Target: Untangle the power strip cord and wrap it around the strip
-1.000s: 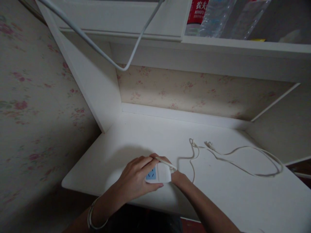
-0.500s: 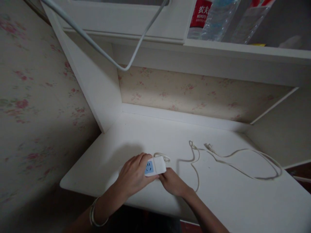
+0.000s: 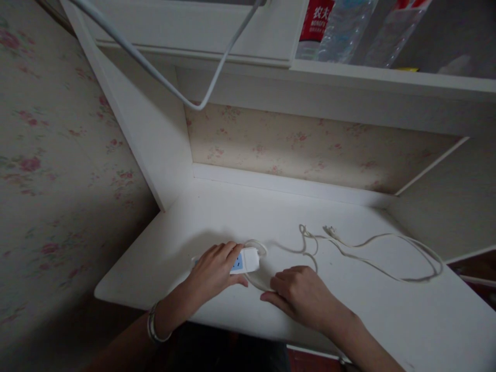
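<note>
My left hand [image 3: 214,269] is closed over a small white power strip [image 3: 245,260] with a blue socket face, pressing it against the white desk top [image 3: 372,310]. A thin white cable [image 3: 364,248] runs from the strip in a small loop, then trails right across the desk in a long loop. My right hand [image 3: 300,294] rests on the desk just right of the strip, fingers curled, with the cable passing under its fingertips; whether it pinches the cable is unclear. A bracelet is on my left wrist.
A white shelf [image 3: 387,77] overhangs the desk and carries water bottles [image 3: 341,26]. A thicker white cord [image 3: 163,77] hangs in front of the upper cabinet. Floral wallpaper [image 3: 46,155] covers the left wall. A white side panel [image 3: 147,134] bounds the desk on the left.
The strip has been lowered flat onto the desk under my left hand. My right hand has let go of the strip and moved right and nearer to me, along the cable.
</note>
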{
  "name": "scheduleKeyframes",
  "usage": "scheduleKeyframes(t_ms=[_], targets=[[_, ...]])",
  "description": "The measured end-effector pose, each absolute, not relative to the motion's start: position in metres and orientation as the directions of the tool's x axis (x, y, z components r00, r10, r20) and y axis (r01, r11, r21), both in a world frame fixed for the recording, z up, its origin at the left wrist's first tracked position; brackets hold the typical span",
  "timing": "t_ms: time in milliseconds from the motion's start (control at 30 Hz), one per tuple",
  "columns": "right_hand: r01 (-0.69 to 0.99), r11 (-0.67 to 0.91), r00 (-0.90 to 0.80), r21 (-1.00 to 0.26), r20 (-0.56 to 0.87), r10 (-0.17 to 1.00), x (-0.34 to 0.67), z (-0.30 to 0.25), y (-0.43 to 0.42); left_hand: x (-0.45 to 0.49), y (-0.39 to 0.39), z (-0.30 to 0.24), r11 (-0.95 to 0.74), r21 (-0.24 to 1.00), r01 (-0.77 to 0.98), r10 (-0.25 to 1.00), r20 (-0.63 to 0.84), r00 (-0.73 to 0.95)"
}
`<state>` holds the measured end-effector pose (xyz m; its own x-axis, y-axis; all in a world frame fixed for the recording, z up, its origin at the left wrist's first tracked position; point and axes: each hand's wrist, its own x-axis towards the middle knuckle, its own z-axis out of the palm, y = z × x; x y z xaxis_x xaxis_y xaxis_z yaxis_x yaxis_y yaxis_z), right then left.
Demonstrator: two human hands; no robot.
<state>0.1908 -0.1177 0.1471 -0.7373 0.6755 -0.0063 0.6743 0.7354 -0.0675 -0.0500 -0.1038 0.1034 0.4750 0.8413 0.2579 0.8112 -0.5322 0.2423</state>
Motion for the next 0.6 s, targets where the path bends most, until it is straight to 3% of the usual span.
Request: scheduleKeyframes(t_ms=[200, 333, 467, 600], targets=[[0.541, 0.835, -0.826, -0.1, 0.125, 0.55, 0.195, 0.17, -0.103, -0.038, -0.114, 0.11, -0.63, 0.21, 0.748, 0.776, 0.191, 0.601], [0.499, 0.821, -0.792, -0.276, 0.239, 0.561, 0.191, 0.169, -0.081, -0.03, -0.125, 0.12, -0.773, 0.154, 0.616, 0.635, 0.192, 0.749], [0.53, 0.58, -0.542, -0.619, 0.279, 0.793, 0.189, 0.155, -0.057, -0.027, -0.136, 0.136, -0.834, 0.15, 0.531, 0.552, 0.229, 0.802], [0.451, 0.23, -0.302, -0.862, 0.095, 0.949, 0.182, 0.125, -0.043, -0.029, -0.143, 0.154, -0.85, 0.169, 0.498, 0.526, 0.312, 0.791]])
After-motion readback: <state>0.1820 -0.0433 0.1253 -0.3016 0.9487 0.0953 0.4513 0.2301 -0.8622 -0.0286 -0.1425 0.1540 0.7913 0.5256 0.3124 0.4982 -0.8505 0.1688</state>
